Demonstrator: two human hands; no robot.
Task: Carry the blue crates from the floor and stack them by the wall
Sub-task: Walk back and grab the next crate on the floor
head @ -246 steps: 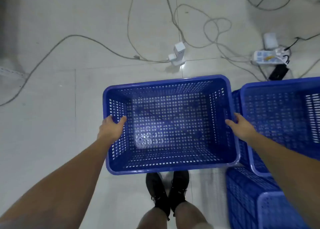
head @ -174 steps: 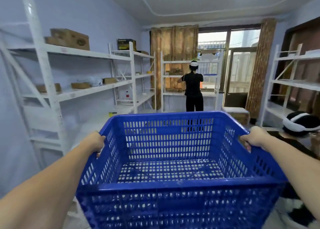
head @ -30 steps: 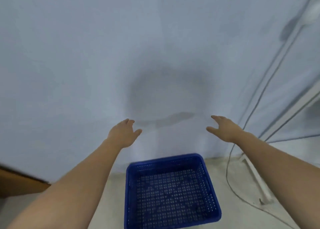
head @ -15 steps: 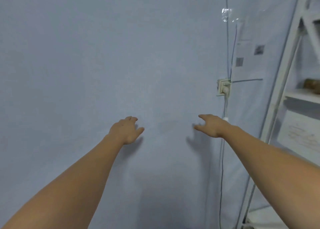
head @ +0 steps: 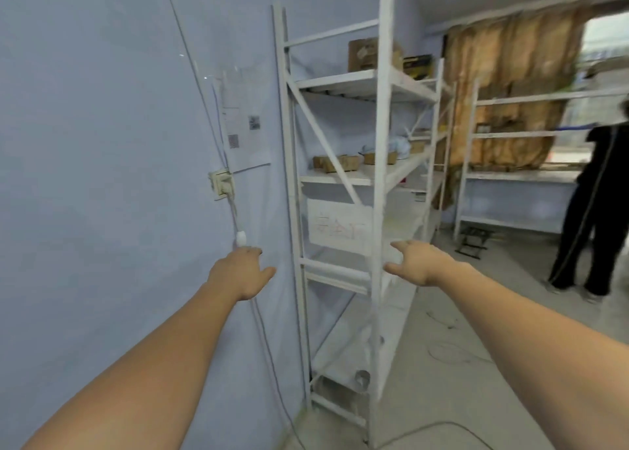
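Hands were empty at this moment: the left hand [head: 241,272] and the right hand [head: 417,262] both reached forward at about waist height, fingers loosely spread, holding nothing. No blue crate showed anywhere in view, so where the crates stood could not be told. To the left ran the pale wall [head: 102,177], with a socket [head: 221,184] and a cable hanging from it; just right of that stood a white shelving rack [head: 381,177] carrying small boxes. Farther off on the right, another person [head: 599,211] stood by more shelves. Judging by the free hands, this was a walk between loads. The next move would call for finding a crate on the floor and gripping its rim on both sides.
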